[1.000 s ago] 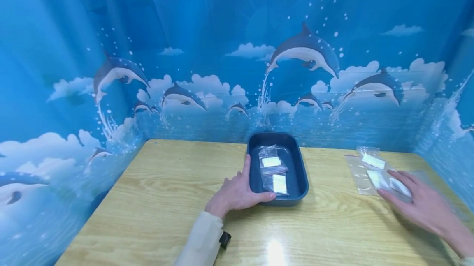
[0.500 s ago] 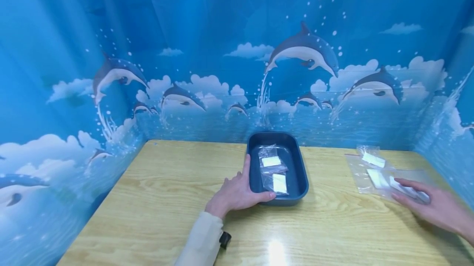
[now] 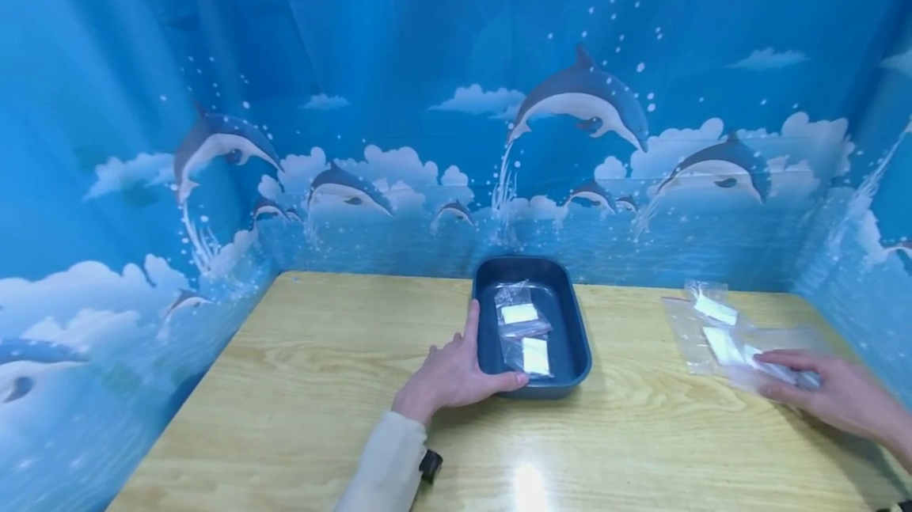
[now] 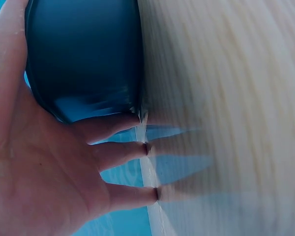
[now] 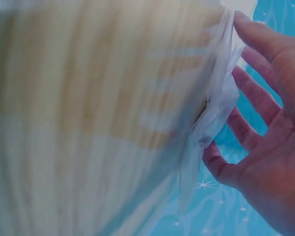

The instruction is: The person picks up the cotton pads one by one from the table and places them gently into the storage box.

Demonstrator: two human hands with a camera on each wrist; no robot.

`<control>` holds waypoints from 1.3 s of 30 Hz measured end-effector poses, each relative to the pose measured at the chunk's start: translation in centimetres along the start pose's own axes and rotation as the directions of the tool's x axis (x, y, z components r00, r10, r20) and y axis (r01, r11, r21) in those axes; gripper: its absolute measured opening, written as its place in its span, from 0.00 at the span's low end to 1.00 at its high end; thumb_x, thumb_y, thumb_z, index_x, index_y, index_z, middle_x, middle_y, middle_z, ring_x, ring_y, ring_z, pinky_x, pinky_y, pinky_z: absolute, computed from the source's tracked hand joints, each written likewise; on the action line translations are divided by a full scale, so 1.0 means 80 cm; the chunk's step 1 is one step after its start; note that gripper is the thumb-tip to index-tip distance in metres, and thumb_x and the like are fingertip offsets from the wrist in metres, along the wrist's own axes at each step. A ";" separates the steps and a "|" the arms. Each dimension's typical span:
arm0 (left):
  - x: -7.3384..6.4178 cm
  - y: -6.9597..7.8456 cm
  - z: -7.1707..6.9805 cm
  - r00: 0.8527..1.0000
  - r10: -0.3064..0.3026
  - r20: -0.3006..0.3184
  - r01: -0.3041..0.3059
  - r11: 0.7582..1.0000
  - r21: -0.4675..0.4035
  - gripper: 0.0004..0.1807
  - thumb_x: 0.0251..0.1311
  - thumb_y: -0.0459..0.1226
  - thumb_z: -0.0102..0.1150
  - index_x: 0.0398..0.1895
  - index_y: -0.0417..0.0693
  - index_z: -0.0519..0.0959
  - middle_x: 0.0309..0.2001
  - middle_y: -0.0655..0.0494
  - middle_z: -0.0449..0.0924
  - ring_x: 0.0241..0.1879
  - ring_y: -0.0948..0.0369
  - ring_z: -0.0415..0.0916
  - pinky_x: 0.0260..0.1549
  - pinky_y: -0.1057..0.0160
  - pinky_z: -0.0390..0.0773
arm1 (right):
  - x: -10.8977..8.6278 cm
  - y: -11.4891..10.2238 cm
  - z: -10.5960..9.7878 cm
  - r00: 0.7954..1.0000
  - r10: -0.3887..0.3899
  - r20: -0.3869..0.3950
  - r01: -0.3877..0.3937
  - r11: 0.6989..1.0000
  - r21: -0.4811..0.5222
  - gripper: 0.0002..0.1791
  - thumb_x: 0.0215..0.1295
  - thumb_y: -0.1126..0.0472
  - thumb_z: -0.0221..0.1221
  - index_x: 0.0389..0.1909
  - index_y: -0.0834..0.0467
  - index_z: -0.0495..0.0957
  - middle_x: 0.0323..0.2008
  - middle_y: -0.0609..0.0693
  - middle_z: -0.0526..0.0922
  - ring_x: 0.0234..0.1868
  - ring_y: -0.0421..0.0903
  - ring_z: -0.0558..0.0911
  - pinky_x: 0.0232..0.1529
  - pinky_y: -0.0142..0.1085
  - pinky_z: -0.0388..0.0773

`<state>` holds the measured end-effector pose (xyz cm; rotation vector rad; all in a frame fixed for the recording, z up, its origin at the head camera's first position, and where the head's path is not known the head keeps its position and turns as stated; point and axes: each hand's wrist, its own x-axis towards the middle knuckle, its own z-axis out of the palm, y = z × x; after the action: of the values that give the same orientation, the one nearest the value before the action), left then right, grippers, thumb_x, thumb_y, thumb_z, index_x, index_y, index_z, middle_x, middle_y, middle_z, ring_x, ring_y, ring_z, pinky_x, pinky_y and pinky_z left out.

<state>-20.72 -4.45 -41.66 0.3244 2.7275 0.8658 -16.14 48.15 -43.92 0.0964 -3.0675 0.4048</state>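
Note:
In the head view a dark blue rectangular tray [image 3: 581, 338] stands at the table's back middle. Two small clear plastic bags with white labels lie in it, the nearer bag [image 3: 536, 357] below the farther bag [image 3: 518, 312]. My left hand [image 3: 449, 376] spreads round its near left corner, thumb over the front rim, forefinger along the left side. Straight fingers touch the table in the left wrist view. At the right, my right hand [image 3: 830, 393] rests its extended fingers on a clear plastic bag [image 5: 219, 105], which bulges up from the table. It partly hides that bag's white label.
Beside the right hand lie more clear bags overlapping each other, one bag with a white label [image 3: 716, 309] farthest back. A pale wooden table [image 3: 299, 385] carries everything. A blue dolphin-print curtain [image 3: 399, 100] closes off the back and sides.
My right hand has drawn a little to the right and the bag under it has shifted, more of it spread out behind the fingers. The left hand and tray stay put.

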 end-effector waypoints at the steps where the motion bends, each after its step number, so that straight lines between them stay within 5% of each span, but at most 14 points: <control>1: 0.000 0.000 0.000 1.000 -0.001 -0.001 0.001 1.000 -0.001 0.74 0.45 0.77 0.63 0.84 0.63 0.27 0.75 0.33 0.64 0.73 0.38 0.66 0.76 0.32 0.52 | 0.001 0.000 0.000 1.000 0.001 0.004 -0.001 1.000 -0.003 0.33 0.64 0.41 0.68 0.56 0.65 0.82 0.54 0.77 0.80 0.50 0.78 0.79 0.40 0.65 0.78; 7: -0.001 0.000 0.001 1.000 0.002 -0.001 -0.002 1.000 -0.011 0.74 0.45 0.76 0.63 0.84 0.63 0.28 0.75 0.33 0.64 0.73 0.37 0.66 0.76 0.31 0.52 | 0.004 -0.002 0.001 0.998 -0.039 -0.042 0.038 0.999 -0.027 0.22 0.63 0.47 0.70 0.46 0.61 0.88 0.47 0.70 0.87 0.46 0.68 0.84 0.40 0.59 0.81; 10: -0.001 0.000 0.001 1.000 0.006 -0.004 -0.006 1.000 -0.006 0.74 0.45 0.76 0.63 0.84 0.62 0.28 0.75 0.33 0.65 0.72 0.38 0.68 0.76 0.31 0.53 | 0.005 0.001 0.006 0.986 -0.107 -0.128 0.100 0.993 -0.065 0.10 0.59 0.52 0.73 0.37 0.53 0.90 0.40 0.57 0.90 0.40 0.43 0.86 0.35 0.41 0.82; 14: -0.001 -0.002 0.001 1.000 0.010 -0.010 -0.010 1.000 0.002 0.74 0.45 0.76 0.63 0.84 0.61 0.28 0.74 0.32 0.65 0.72 0.37 0.68 0.75 0.30 0.52 | 0.005 0.005 0.012 0.963 -0.169 -0.212 0.152 0.984 -0.092 0.03 0.54 0.56 0.75 0.28 0.48 0.90 0.32 0.48 0.89 0.34 0.20 0.74 0.30 0.28 0.75; 22: 0.000 -0.002 0.002 1.000 0.009 -0.012 -0.009 1.000 -0.001 0.74 0.45 0.77 0.62 0.84 0.63 0.27 0.75 0.33 0.64 0.72 0.37 0.67 0.76 0.30 0.52 | 0.002 0.001 0.011 0.949 -0.183 -0.256 0.172 0.983 -0.064 0.04 0.55 0.59 0.75 0.28 0.48 0.89 0.28 0.46 0.89 0.33 0.19 0.73 0.28 0.24 0.72; 28: 0.000 -0.001 0.002 1.000 0.004 -0.010 -0.004 1.000 0.004 0.74 0.46 0.76 0.62 0.84 0.62 0.27 0.74 0.33 0.65 0.72 0.37 0.68 0.76 0.31 0.52 | 0.000 -0.001 0.012 0.902 -0.246 -0.355 0.256 0.967 -0.020 0.09 0.48 0.62 0.77 0.29 0.47 0.89 0.33 0.25 0.83 0.41 0.11 0.68 0.35 0.13 0.63; 31: -0.001 -0.001 0.001 1.000 0.005 -0.009 -0.005 1.000 0.011 0.74 0.46 0.77 0.62 0.84 0.62 0.27 0.74 0.32 0.65 0.72 0.37 0.67 0.76 0.31 0.52 | 0.000 -0.007 0.012 0.883 -0.258 -0.392 0.282 0.959 0.006 0.11 0.47 0.63 0.78 0.30 0.47 0.89 0.36 0.21 0.81 0.44 0.08 0.66 0.37 0.13 0.62; 39: -0.002 -0.001 0.001 1.000 0.004 -0.007 -0.004 1.000 0.007 0.74 0.45 0.78 0.61 0.84 0.63 0.28 0.75 0.34 0.64 0.72 0.38 0.68 0.76 0.31 0.51 | -0.003 -0.034 0.005 0.907 -0.172 -0.385 0.223 0.970 0.092 0.06 0.56 0.59 0.74 0.33 0.45 0.89 0.37 0.15 0.76 0.37 0.13 0.71 0.29 0.17 0.67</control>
<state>-20.61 -4.52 -41.72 0.3291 2.7379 0.8597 -15.76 45.44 -43.58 0.2969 -2.6203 0.5446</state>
